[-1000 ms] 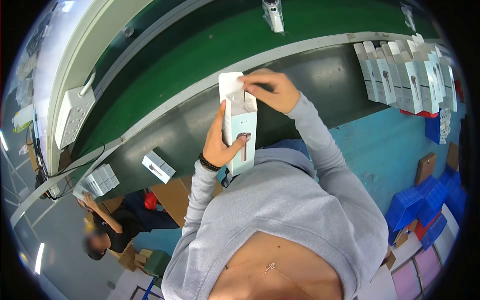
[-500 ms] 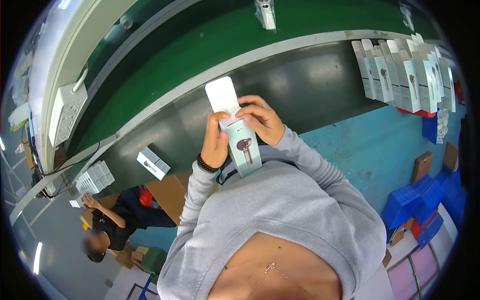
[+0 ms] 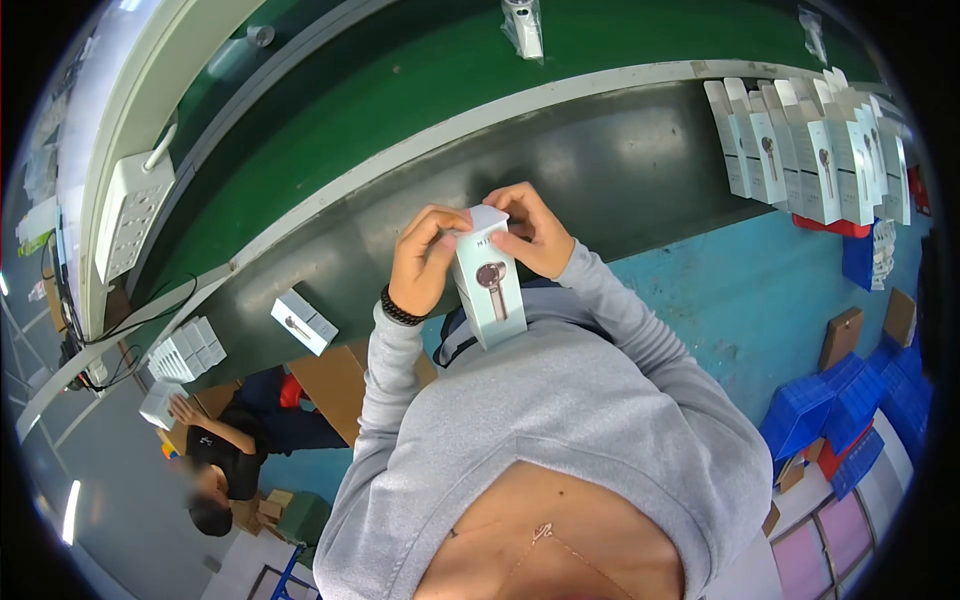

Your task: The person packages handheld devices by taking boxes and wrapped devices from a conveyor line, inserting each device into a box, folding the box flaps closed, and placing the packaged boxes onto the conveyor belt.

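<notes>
A pale mint-and-white carton (image 3: 488, 290) stands upright against my body, its front printed with a handheld device and "M11". Around its top left edge curl the fingers of my left hand (image 3: 420, 262), closed on the carton. My right hand (image 3: 538, 232) grips the top right edge, thumb on the front face and fingers at the rear. Between them the white top flap (image 3: 486, 216) lies folded over the opening. What is inside the carton is hidden.
Several open cartons (image 3: 822, 160) stand at the right end of the dark worktop (image 3: 610, 150). One carton (image 3: 304, 322) lies to the left, near a grouped stack (image 3: 188, 350) and a co-worker (image 3: 235, 440). A bagged white device (image 3: 523, 28) rests on the green belt (image 3: 400, 75).
The top flap, raised before, is now folded down over the carton. Both my hands have shifted to its upper edges. The co-worker's hand and a carton beside it have moved slightly.
</notes>
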{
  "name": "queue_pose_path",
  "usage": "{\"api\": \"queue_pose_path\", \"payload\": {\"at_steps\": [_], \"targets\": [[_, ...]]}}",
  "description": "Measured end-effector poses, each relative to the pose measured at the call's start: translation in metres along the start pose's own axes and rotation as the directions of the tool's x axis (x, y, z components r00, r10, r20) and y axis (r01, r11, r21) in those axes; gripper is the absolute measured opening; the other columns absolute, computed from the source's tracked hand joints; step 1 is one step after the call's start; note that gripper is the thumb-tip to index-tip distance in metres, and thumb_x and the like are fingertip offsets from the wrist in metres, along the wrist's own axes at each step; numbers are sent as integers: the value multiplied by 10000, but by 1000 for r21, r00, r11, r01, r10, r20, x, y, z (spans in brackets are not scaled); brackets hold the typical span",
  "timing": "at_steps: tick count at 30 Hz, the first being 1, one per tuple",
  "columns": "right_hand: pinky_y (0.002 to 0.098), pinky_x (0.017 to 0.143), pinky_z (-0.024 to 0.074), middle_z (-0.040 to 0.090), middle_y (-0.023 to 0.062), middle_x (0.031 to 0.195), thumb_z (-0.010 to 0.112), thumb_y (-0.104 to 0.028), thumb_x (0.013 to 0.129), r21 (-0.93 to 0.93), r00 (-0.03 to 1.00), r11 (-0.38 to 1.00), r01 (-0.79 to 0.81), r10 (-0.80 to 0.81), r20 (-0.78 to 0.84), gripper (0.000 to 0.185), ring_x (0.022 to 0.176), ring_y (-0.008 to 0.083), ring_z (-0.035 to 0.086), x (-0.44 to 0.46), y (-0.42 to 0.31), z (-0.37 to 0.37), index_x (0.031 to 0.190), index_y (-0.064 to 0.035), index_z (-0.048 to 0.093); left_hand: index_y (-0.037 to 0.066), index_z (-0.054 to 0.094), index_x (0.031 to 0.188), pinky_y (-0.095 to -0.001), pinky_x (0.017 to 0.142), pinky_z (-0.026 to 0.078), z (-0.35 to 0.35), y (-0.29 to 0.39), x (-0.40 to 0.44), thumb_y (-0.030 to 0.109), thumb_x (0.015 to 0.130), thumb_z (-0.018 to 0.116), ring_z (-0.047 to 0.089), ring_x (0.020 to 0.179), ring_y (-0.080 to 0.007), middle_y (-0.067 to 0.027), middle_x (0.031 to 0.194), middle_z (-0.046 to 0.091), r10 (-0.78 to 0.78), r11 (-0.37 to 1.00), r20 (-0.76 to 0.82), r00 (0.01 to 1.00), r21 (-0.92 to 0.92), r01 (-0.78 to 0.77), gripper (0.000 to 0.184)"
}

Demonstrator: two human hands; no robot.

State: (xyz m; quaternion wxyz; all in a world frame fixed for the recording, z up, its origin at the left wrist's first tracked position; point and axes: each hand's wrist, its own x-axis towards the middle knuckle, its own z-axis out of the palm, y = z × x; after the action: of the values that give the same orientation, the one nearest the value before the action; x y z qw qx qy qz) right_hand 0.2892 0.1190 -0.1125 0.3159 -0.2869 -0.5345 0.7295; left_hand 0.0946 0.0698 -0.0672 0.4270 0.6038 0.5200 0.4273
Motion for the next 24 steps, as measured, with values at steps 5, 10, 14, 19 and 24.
{"api": "queue_pose_path", "payload": {"at_steps": [5,10,14,19,24], "targets": [[299,872,473,518,78,1152,603,-110,876,105,998,994,25,-31,56,192,1017,155,540,11,0,-10,1018,-34,498,-10,563,908,-289,789,456,16,6,-1,-10,778,598,578,902,-195,-117,949,588,-137,991,-156,978,-26,135,134],[295,868,473,566,86,1098,584,-62,866,116,984,992,-46,25,178,189,1017,158,548,24,-9,-20,1043,-16,538,-5,567,933,-304,811,486,24,17,4,-21,793,581,585,943,-189,-98,978,586,-265,948,-247,932,-245,204,142],[270,817,480,613,49,987,632,-97,848,98,986,990,-98,84,144,181,948,122,571,29,-15,-22,1006,-16,597,-4,568,962,-309,801,500,23,20,8,-28,803,565,582,966,-187,-100,1009,582,-238,958,-218,946,-211,192,160],[264,790,480,628,53,969,618,-97,863,110,990,992,-54,39,134,167,912,128,580,27,-15,-27,1001,-3,630,-4,561,960,-312,811,494,23,14,8,-31,813,551,577,970,-184,-102,1019,582,-187,968,-205,961,-204,145,149],[269,810,485,633,61,978,621,-109,870,126,990,989,-78,61,129,164,925,132,584,32,-20,-31,997,-6,635,-2,535,990,-325,842,474,24,19,11,-33,831,524,549,1016,-181,-98,1054,558,-226,958,-196,954,-223,181,162]]}}
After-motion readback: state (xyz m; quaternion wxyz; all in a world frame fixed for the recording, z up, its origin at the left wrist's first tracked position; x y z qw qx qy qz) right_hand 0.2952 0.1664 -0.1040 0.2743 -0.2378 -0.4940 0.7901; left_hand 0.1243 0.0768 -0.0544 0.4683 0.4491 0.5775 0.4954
